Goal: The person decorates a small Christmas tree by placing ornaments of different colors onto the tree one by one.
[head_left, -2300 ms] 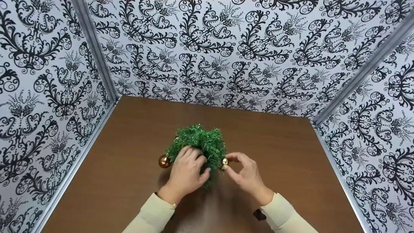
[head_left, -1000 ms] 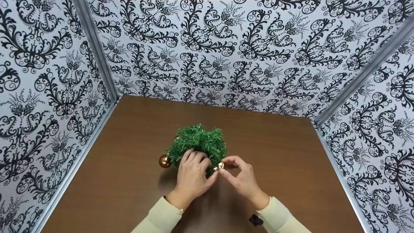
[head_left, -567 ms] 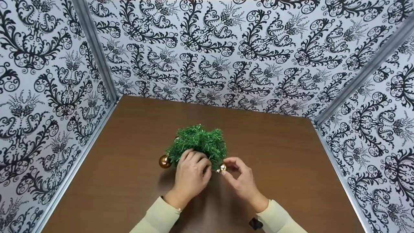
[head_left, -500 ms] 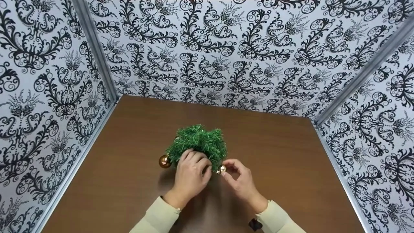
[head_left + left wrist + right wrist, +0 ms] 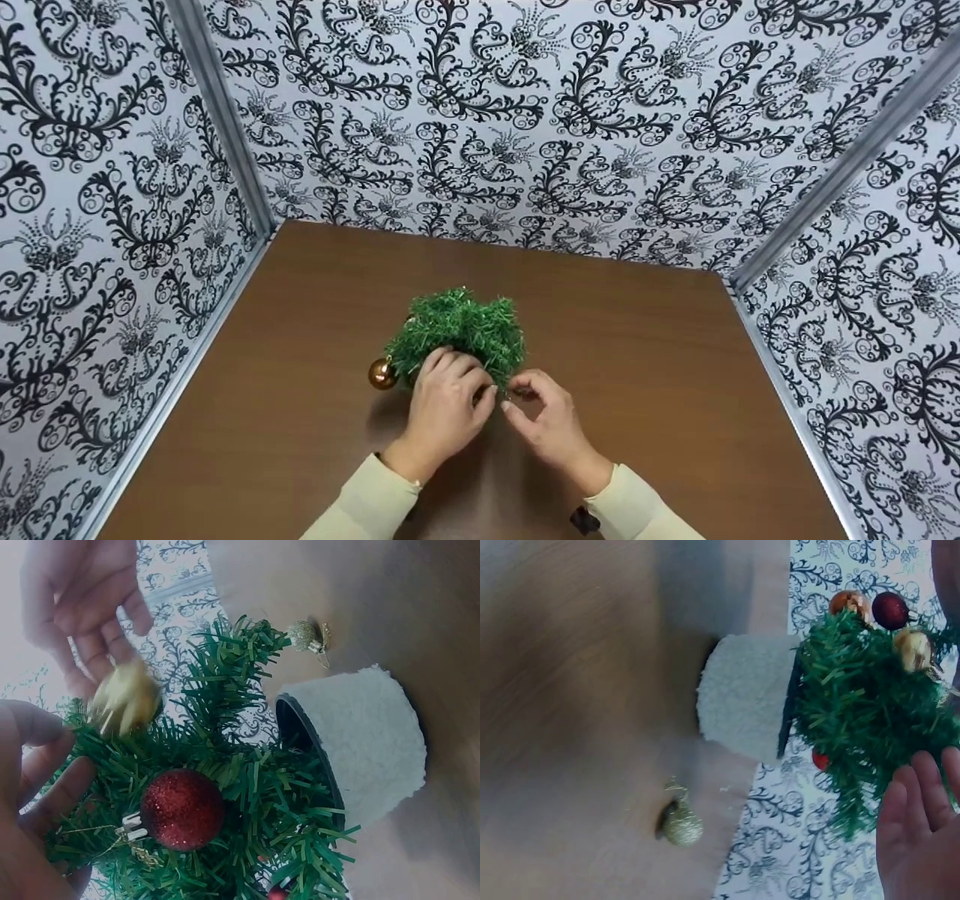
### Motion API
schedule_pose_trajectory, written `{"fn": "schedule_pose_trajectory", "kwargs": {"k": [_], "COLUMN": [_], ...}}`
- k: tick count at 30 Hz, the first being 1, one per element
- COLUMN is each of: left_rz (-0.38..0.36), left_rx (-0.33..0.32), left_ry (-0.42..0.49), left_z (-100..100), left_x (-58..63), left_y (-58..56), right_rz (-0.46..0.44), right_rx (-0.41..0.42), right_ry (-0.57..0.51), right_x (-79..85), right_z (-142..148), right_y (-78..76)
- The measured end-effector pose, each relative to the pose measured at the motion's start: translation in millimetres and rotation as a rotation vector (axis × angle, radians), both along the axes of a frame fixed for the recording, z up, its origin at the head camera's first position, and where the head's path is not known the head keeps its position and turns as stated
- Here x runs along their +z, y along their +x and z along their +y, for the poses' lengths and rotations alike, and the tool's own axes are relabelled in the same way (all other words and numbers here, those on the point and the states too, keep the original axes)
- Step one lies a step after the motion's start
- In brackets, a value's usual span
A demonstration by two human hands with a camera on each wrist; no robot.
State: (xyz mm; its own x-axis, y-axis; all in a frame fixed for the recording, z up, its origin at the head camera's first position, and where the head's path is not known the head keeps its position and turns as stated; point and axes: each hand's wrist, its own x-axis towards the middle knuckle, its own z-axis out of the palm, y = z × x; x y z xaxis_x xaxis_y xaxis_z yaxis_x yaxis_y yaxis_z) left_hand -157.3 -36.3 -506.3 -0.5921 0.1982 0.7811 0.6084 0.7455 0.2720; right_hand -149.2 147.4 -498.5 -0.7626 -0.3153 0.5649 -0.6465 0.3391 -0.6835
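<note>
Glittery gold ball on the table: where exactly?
Right wrist view, lower left of centre: the glittery gold ball lies on the table, in frame just below the white pot of the green tree.

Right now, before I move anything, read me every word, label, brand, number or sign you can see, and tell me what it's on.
None: no readable text in any view.
The black scrollwork on the walls is pattern, not lettering.
The green tree and white pot show no markings.
The dark item by the right sleeve is too small to check.
</note>
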Motion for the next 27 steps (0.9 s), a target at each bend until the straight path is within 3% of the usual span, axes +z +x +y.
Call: {"fn": "schedule_pose_trajectory", "kwargs": {"k": [6,14,25,27], "left_rz": [0.0,-0.035,-0.033,-0.037], "left_rx": [0.003,0.018,0.037,0.034], "left_ry": [-0.005,-0.029,-0.036,-0.039], "left_z": [-0.6,-0.3,2.3,1.9], "left_x": [0.3,2.4,1.5,1.3], "left_y": [-0.3,0.4,1.3,1.6], "right_rz": [0.123,0.145,0.165,0.154], "right_rx": [-0.041,-0.044,-0.093,-0.092], "right_ry": [0.007,0.043,0.009,-0.008], "right_x": [-11.9,-37.8,-36.8,-28.4], "right_z": [-2.3,7.6,2.2,-0.8], "right_y": [-5.4,-20.1,-21.0,-16.8]}}
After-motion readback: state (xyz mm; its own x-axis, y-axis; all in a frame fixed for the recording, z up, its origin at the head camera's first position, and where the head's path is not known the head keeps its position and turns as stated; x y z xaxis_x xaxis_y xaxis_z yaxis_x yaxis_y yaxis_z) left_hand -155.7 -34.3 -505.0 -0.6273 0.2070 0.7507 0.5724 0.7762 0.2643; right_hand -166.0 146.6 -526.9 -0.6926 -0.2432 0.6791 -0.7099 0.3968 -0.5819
